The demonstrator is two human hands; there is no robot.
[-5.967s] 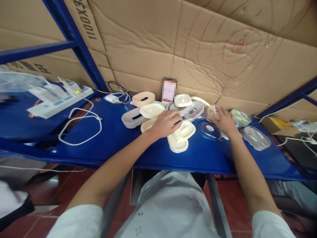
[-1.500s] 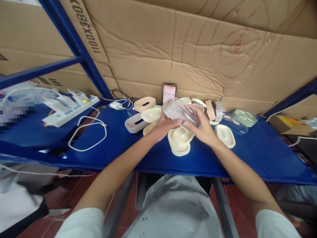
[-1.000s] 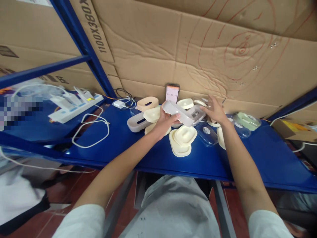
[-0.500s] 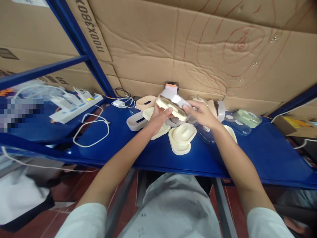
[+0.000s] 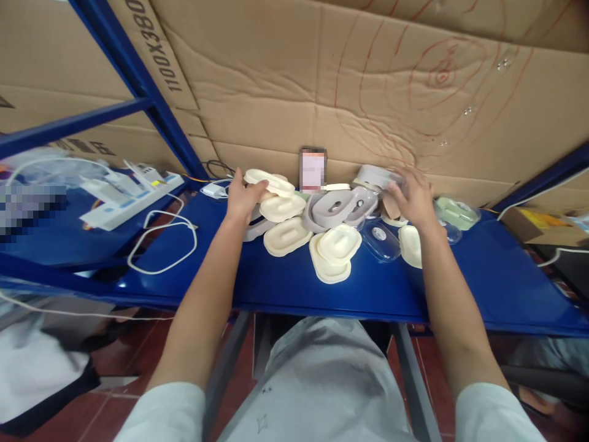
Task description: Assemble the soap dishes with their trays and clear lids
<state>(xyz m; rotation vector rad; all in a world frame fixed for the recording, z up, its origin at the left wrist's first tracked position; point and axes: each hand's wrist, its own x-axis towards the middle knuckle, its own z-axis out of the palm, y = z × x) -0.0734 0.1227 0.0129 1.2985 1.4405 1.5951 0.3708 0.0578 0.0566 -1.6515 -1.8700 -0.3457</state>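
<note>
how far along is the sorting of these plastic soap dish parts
Early, by the look. Done: one cream piece sits stacked at the back left, under the left hand. In hand: the right hand reaches a grey piece. Left: loose cream trays and clear lids scattered on the blue shelf.

From here I can't read the phone [image 5: 313, 169] screen at centre: it is pixelated. A pixelated patch [image 5: 27, 205] hides something at the left edge. My right hand [image 5: 413, 197] is motion-blurred, hiding what its fingers touch. The power strip [image 5: 131, 191] markings are too small.
</note>
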